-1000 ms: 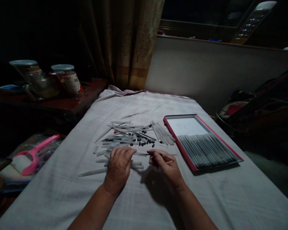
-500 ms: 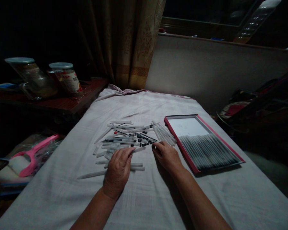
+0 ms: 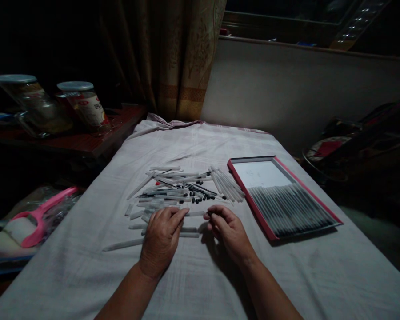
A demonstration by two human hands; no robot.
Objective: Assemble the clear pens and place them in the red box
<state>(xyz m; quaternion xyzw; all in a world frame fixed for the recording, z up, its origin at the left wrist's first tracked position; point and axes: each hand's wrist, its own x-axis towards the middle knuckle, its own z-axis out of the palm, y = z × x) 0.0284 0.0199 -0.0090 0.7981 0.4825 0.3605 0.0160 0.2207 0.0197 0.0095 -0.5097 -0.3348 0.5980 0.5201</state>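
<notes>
On a white cloth lies a loose heap of clear pen barrels, thin refills and small black caps (image 3: 183, 186). My left hand (image 3: 162, 235) rests on the near edge of that heap with fingers curled, pinching a clear pen barrel (image 3: 193, 214) that sticks out to the right. My right hand (image 3: 228, 229) is close beside it, fingers pinched on a small black piece (image 3: 209, 214) at the barrel's end. A red-rimmed tray (image 3: 250, 198) to the right holds a row of finished pens (image 3: 290, 209).
The cloth-covered table (image 3: 203, 275) runs back to a curtain (image 3: 173, 58) and a grey wall. A dark wooden shelf (image 3: 86, 142) at left bears two lidded jars (image 3: 83, 104). A pink-handled tool (image 3: 36, 218) lies low at left. Dark clutter fills the right side.
My right hand reached forward to the black caps half a second ago and has come back toward my left hand, pinched on a small black piece. My left hand stayed put.
</notes>
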